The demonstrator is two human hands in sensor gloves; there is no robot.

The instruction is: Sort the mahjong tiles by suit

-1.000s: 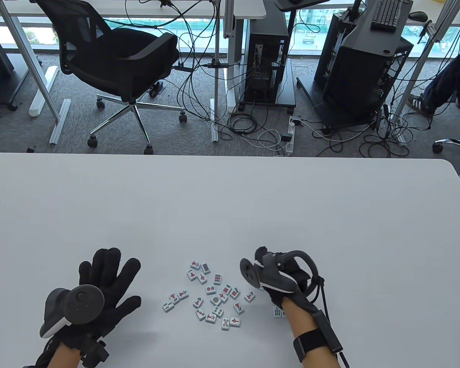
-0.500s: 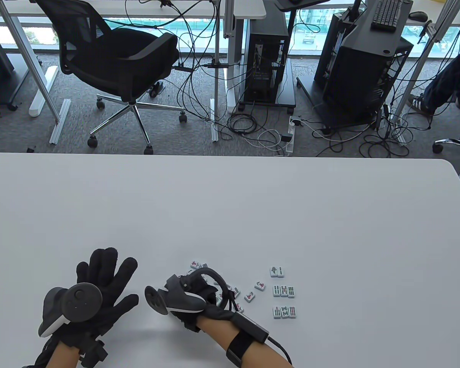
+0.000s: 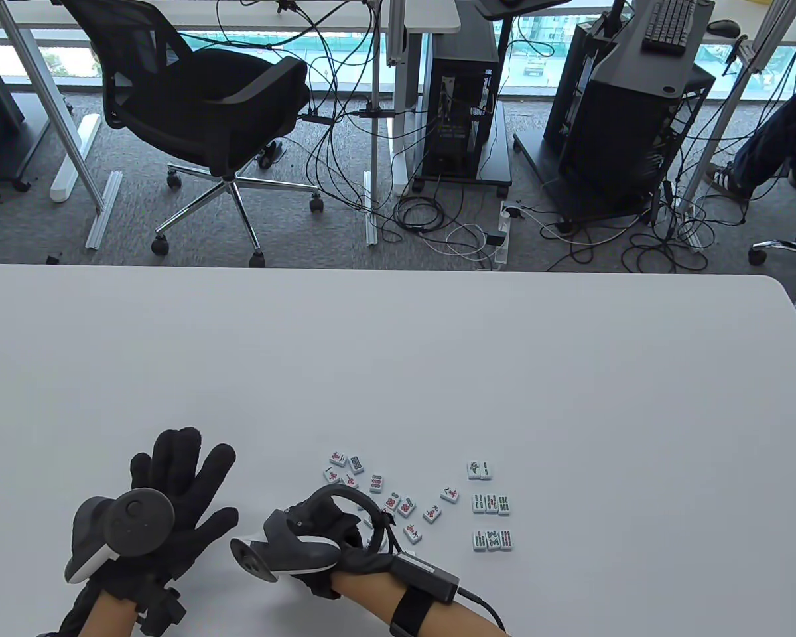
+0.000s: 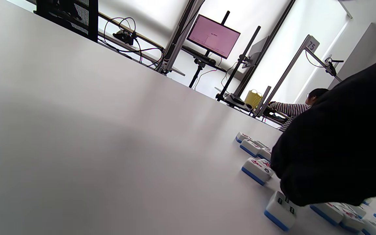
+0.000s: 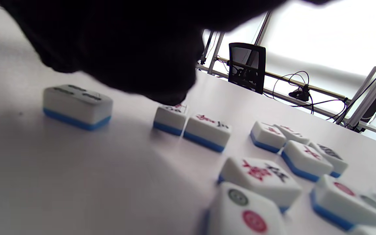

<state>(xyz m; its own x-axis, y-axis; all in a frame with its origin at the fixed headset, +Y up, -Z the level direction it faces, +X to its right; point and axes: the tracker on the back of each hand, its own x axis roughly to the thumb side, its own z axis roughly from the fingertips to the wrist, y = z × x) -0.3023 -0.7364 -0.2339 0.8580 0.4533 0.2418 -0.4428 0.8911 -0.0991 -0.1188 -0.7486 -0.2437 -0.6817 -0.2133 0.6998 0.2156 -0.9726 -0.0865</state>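
Right hand [image 3: 318, 531] moved from sorted bamboo tiles [image 3: 491, 504], lower right, back over pile [image 3: 371, 484], bottom centre; grip hidden. Left hand [image 3: 172, 491] stayed flat, empty. Next pick starting.

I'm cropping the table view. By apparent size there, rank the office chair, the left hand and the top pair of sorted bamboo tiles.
1. Office chair, largest, though farthest from the camera.
2. Left hand.
3. Pair of bamboo tiles, smallest by far.
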